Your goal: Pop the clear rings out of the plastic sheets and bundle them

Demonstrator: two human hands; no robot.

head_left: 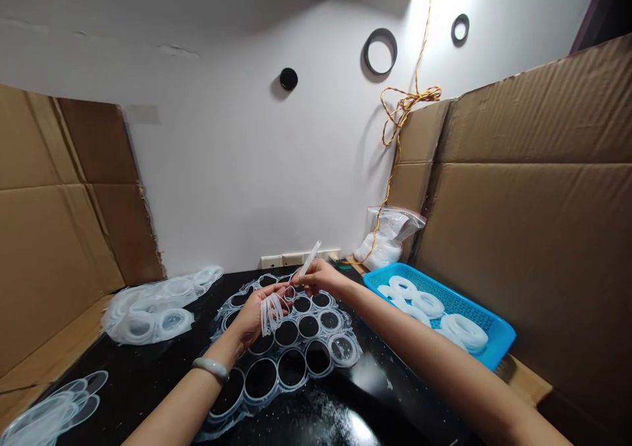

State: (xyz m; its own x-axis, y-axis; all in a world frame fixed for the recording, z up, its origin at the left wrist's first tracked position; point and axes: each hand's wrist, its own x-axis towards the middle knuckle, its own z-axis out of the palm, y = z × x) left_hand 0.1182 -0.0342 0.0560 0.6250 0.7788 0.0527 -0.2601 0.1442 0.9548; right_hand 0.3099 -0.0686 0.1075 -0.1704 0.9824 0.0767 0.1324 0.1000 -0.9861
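Several thin, clear plastic rings hang in a loose bunch from the left hand, its fingers curled narrowly around them. The right hand pinches a slim white strip just above that bunch. Its fingertips hide the strip's lower end, and whether it is one piece or a stack seen edge-on is hard to make out. Beneath both hands lies a translucent punched sheet, its round holes showing the black table; the hands cover its far part. A pale bangle circles the left wrist. To the left sits a heap of clear rings, and clear discs are cut off at the lower corner. To the right, a blue plastic tray carries coiled white rings. Beyond it, a plastic bag leans against cardboard panels.
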